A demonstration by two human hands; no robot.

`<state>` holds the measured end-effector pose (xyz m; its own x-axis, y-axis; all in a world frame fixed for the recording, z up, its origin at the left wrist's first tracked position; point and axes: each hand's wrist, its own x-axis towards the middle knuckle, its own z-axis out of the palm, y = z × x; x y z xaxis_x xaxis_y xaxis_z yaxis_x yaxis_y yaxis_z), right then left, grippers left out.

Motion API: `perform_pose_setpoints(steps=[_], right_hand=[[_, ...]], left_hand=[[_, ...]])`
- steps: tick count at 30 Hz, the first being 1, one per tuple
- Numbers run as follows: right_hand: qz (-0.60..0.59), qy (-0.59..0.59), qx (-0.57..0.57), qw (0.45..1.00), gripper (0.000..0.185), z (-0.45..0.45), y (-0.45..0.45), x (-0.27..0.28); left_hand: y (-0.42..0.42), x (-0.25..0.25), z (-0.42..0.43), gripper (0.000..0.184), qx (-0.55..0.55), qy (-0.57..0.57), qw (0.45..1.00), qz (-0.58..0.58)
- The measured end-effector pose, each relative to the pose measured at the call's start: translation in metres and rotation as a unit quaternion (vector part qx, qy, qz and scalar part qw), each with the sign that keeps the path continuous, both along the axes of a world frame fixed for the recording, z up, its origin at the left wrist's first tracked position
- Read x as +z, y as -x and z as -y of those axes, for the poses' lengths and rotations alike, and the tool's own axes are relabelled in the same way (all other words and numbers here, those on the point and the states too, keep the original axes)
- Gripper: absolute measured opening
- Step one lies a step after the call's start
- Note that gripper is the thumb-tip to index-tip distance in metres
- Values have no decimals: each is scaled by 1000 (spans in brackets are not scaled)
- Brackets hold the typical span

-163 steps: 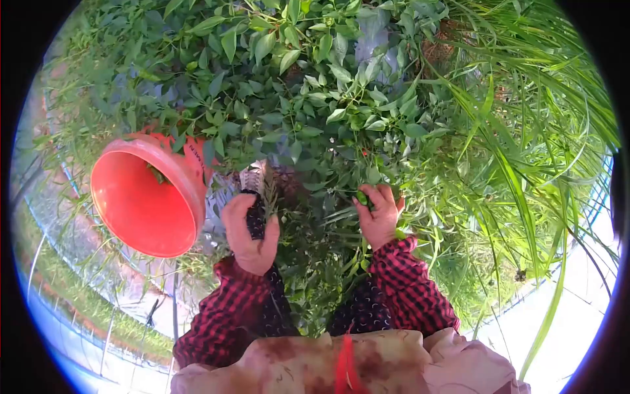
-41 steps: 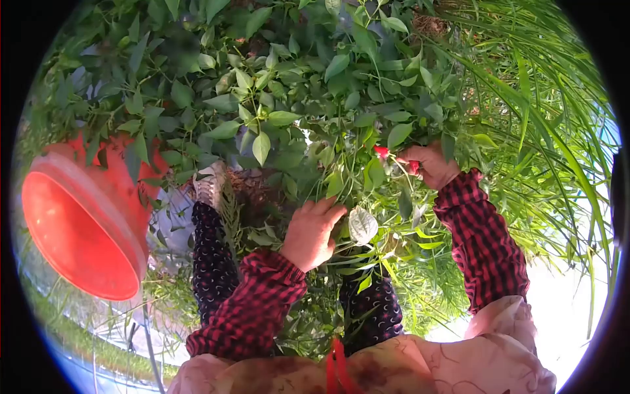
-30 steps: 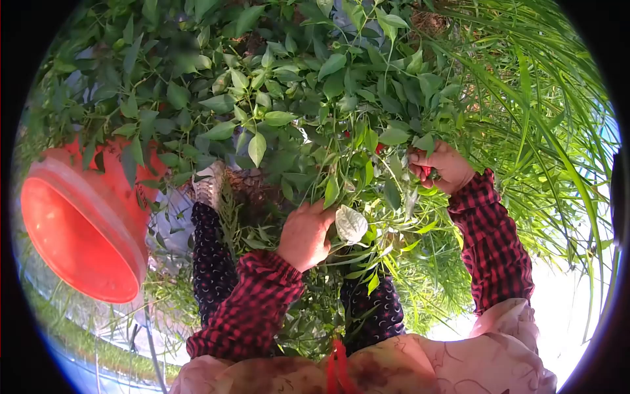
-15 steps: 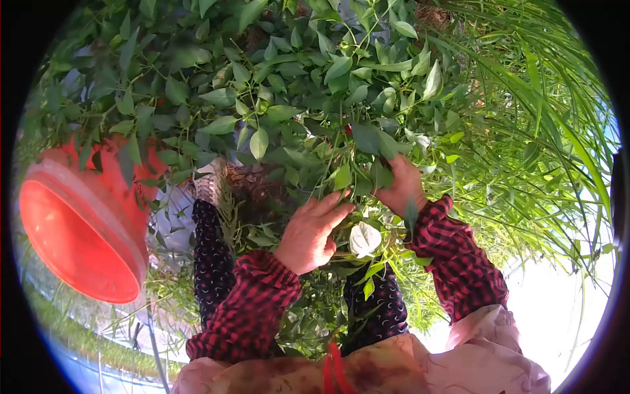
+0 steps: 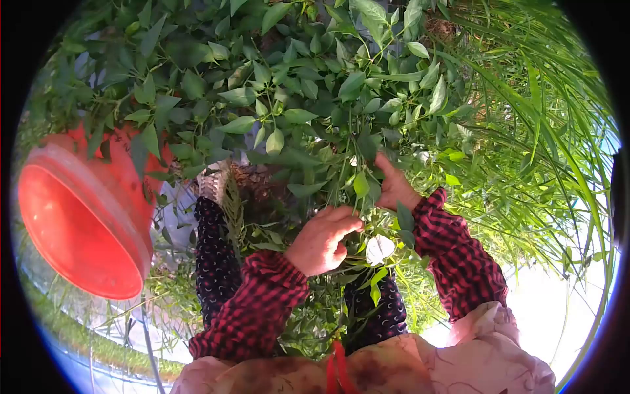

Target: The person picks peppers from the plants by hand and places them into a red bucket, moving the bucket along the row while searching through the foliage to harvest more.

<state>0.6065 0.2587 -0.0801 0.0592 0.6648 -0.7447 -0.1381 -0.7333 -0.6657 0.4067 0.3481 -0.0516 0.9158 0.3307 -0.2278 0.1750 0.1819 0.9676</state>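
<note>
My left hand [image 5: 323, 241] is among the lower stems of a leafy green plant that looks like a pepper plant [image 5: 275, 141]. Its fingers are loosely bent and the thumb stands apart. Nothing shows in its grasp, though the fingertips partly merge with stems. To its right, my right hand [image 5: 396, 189] reaches into the same foliage with one finger stretched upward against the leaves. Leaves cover its other fingers. Between and below both hands, a pale leaf [image 5: 380, 250] catches the sun.
An orange-red bucket [image 5: 82, 226] lies tipped at the left, its mouth toward me. Long grass [image 5: 545, 111] crowds the right side. My legs in dark patterned trousers [image 5: 214, 256] straddle low growth, and one shoe [image 5: 213, 180] shows under leaves.
The left hand's fingers have curled more. The right hand has shifted slightly left and now shows a raised finger. A small red spot among the stems no longer shows. The view has shifted slightly.
</note>
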Motion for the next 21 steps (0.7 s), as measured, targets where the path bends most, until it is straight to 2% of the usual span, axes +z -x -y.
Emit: perform_pose_setpoints(steps=[1,3,4,5,7,8,9,11,12,13,15,16,17,19,21], right_hand=[[-2,0,2,1000,61,1,8,-2],[65,-2,71,995,83,4,22,-3],[80,-47,18,995,72,2,28,-1],[77,-46,19,996,72,5,30,0],[25,74,-40,996,56,16,33,-3],[77,83,-3,994,50,23,34,-5],[75,85,-4,994,50,20,31,0],[16,33,-24,999,48,7,22,13],[-36,61,-95,993,45,10,21,15],[-34,62,-95,993,45,12,20,19],[-160,26,-252,954,47,13,15,28],[-120,85,-190,971,49,10,8,32],[-119,86,-190,971,49,12,4,34],[-180,156,-165,957,51,12,-1,38],[-215,156,-204,942,53,6,6,44]], left_hand=[[0,0,-1,48,2,0,1000,-2],[1,0,0,47,-10,47,999,10],[0,-1,3,45,27,87,995,34],[0,-1,3,45,28,87,995,31],[0,-1,0,43,29,120,992,40],[0,-1,0,40,39,125,991,40],[2,-1,0,40,39,127,990,38],[1,-1,-3,36,15,123,992,6],[1,-1,-4,36,16,124,992,7],[3,-2,-5,34,20,157,987,-13],[3,-2,-7,31,25,190,981,-32],[3,0,-9,30,26,209,977,-41],[2,2,-9,28,28,228,972,-49],[1,1,-7,26,47,246,967,-43],[1,2,-9,24,29,200,977,-73]])
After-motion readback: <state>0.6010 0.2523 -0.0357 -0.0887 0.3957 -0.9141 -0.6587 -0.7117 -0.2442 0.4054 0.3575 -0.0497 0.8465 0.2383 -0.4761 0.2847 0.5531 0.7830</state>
